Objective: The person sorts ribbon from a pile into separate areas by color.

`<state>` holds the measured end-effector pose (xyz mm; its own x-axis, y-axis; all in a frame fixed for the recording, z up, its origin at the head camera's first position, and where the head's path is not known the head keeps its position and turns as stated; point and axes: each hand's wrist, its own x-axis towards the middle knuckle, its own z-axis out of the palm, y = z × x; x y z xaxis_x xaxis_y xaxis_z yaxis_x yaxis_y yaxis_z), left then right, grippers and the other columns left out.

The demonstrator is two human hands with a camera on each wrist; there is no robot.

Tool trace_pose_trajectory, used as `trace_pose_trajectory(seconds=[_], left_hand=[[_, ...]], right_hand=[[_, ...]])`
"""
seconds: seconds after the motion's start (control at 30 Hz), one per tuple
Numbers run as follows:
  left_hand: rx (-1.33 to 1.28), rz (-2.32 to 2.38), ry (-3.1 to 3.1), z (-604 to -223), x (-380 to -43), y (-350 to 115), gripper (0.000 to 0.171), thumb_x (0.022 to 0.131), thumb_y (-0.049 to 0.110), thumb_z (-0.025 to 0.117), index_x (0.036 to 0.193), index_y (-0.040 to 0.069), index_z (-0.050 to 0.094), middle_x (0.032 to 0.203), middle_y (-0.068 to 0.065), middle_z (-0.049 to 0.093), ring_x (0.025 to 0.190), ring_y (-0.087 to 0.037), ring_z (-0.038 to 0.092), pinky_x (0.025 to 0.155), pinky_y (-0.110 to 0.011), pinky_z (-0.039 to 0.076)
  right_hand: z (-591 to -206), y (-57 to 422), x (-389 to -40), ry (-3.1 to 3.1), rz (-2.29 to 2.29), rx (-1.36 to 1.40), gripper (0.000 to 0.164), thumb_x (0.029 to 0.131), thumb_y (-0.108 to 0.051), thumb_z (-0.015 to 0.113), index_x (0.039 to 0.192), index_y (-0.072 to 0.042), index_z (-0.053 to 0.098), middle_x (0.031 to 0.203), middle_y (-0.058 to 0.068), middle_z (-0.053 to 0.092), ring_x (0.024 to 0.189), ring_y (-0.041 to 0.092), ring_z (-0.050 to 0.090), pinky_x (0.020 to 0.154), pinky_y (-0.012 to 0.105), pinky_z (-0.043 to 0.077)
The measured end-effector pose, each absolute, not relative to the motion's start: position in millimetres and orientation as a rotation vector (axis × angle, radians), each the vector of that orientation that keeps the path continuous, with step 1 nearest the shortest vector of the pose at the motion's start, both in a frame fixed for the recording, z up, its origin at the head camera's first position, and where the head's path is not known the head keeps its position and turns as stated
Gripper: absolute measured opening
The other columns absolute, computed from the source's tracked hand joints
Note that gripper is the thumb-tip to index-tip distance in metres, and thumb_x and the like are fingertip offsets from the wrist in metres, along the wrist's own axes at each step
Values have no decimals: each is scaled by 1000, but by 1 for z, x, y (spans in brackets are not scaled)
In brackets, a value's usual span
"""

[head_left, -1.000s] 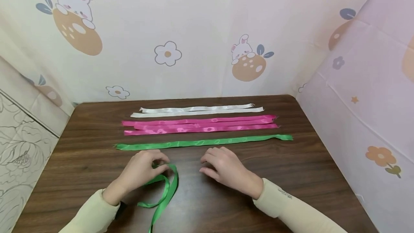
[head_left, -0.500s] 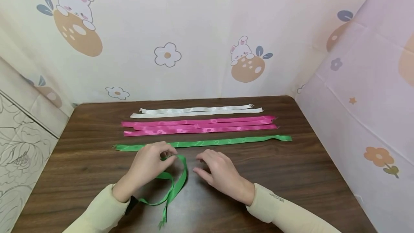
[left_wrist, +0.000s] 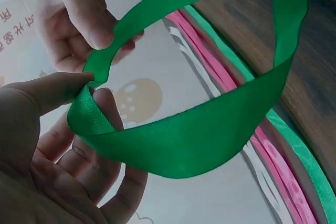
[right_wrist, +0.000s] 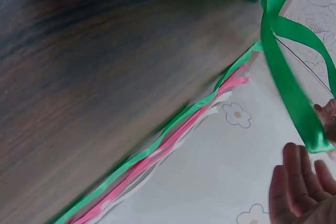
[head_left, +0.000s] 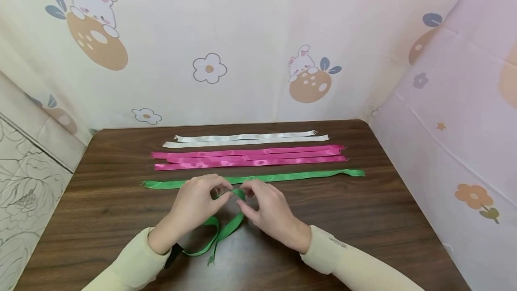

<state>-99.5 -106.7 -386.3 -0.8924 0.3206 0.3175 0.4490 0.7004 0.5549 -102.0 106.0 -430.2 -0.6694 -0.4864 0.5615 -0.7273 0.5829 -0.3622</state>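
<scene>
A green satin ribbon hangs in a loop below my left hand, whose thumb and forefinger pinch it. In the left wrist view the pinched ribbon twists over the left fingers and curves back up. My right hand has come up beside the left, its fingertips right at the ribbon's top bend. Its thumb overlaps the ribbon's edge, with other fingers behind, while the head view shows thumb and forefinger apart. Relaxed right fingers show below the ribbon in the right wrist view.
Another green ribbon lies straight across the brown wooden table. Beyond it lie several pink ribbons, then white ribbons near the back edge. A patterned curtain hangs behind the table.
My left hand has moved right and slightly away from me, carrying the green ribbon along. My right hand has shifted left, bringing its fingertips to the ribbon.
</scene>
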Motion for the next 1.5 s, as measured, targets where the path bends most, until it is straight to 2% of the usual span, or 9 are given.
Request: trace_pose_trajectory(seconds=[0.13,0.27,0.47,0.73,0.97,1.1,1.3,1.5], left_hand=[[-645,-972,-2695,-387,-99,-108,13,82,12,86,87,21,78,73,13,66,65,-1,55,60,-18,44],[-675,-977,-2680,-388,-98,-109,13,83,12,85,86,22,78,73,14,65,66,0,56,60,-18,45],[-712,-943,-2682,-391,-97,-111,11,84,14,85,86,23,78,75,14,65,68,-1,55,61,-19,44],[-773,-1008,-2667,-398,-99,-118,10,84,13,85,88,20,79,81,12,71,72,-1,60,64,-18,50],[-740,-996,-2641,-400,-98,-132,13,82,10,86,89,18,80,85,12,73,69,2,54,63,-20,49],[-712,-988,-2629,-401,-97,-141,14,82,11,86,91,18,80,87,11,74,70,4,55,64,-22,52],[-704,-999,-2546,-404,-96,-157,16,80,7,87,91,16,80,83,13,72,62,1,43,58,-12,39],[-631,-983,-2573,-405,-92,-175,14,82,6,85,92,16,80,85,14,73,65,4,45,62,-9,40]], right_hand=[[-429,111,-105,-2357,818,995,21,84,-2,79,100,-10,68,90,-1,70,76,8,64,70,22,53],[-427,117,-106,-2375,791,988,17,86,0,75,101,-10,72,91,-2,71,75,9,62,69,24,53],[-423,125,-108,-2385,728,963,20,82,0,78,100,-8,78,94,0,72,79,12,66,70,28,57],[-418,142,-114,-2359,737,965,18,82,3,75,95,-7,79,92,1,70,72,10,61,64,25,50],[-415,161,-119,-2328,752,946,23,78,9,74,94,-8,78,92,0,69,67,8,56,58,17,43],[-410,173,-121,-2318,717,919,25,77,11,74,94,-7,77,92,0,70,64,7,54,56,15,39],[-403,193,-123,-2336,667,889,26,75,13,76,94,-5,77,91,2,69,61,6,49,54,15,37],[-399,216,-124,-2373,630,872,26,75,12,78,95,-5,76,93,3,70,63,6,51,53,13,37]])
